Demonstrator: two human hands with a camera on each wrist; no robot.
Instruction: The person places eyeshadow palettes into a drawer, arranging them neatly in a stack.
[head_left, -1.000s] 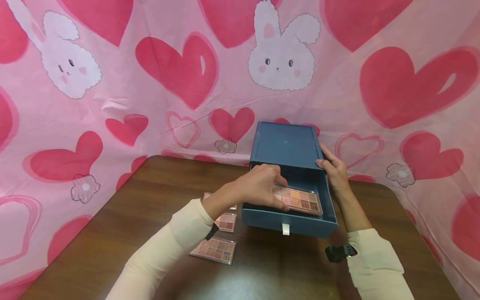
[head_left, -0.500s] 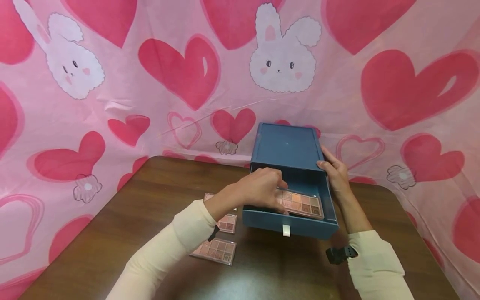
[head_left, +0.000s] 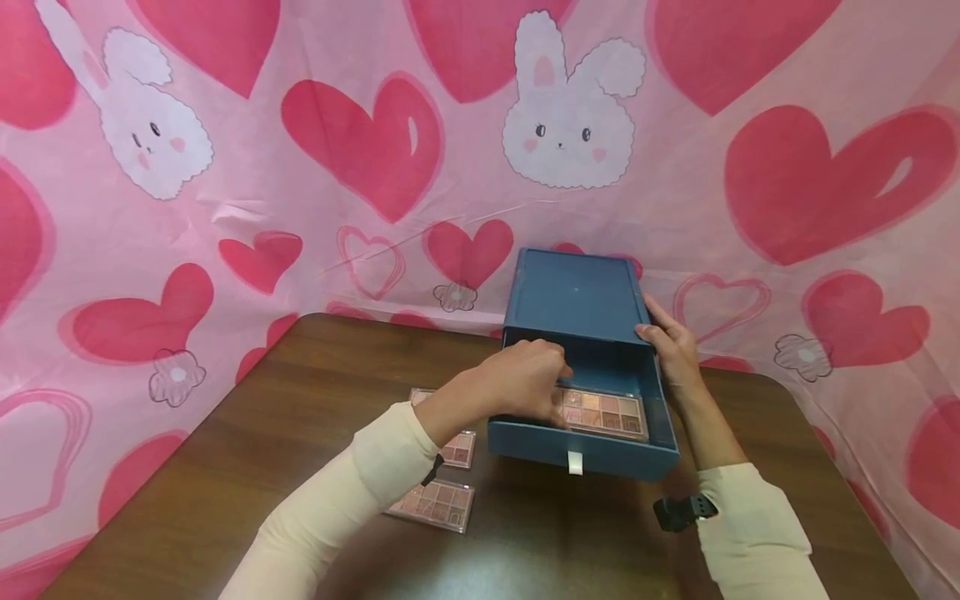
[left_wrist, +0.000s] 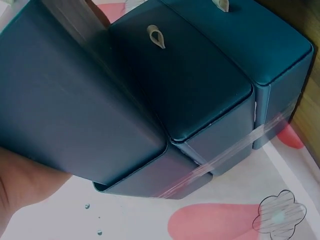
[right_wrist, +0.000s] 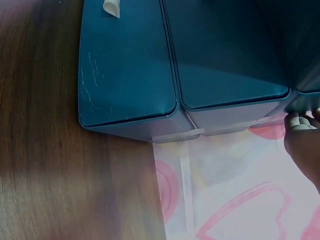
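Note:
My left hand (head_left: 525, 379) reaches into the open top drawer (head_left: 581, 450) of a blue drawer unit (head_left: 573, 292). Its thumb and fingers hold the left end of an eyeshadow palette (head_left: 603, 412), which lies low inside the drawer with its pans facing up; the hand covers that end. At the unit's right side, my right hand (head_left: 675, 350) grips the upper box, thumb over the top front edge and fingers along the side. The left wrist view shows part of the left hand (left_wrist: 27, 182) beside the pulled-out drawer. Fingers of the right hand (right_wrist: 305, 135) touch the box side.
Several similar palettes (head_left: 435, 504) lie in a column on the brown table (head_left: 337, 358), left of the unit and partly behind the left arm. Closed lower drawers (right_wrist: 125, 65) with pull loops (left_wrist: 156, 36) sit beneath. A pink heart-and-rabbit cloth (head_left: 465, 150) hangs behind.
The palette has sunk lower and flatter into the drawer, with the left hand following it down. The right hand keeps its place on the unit.

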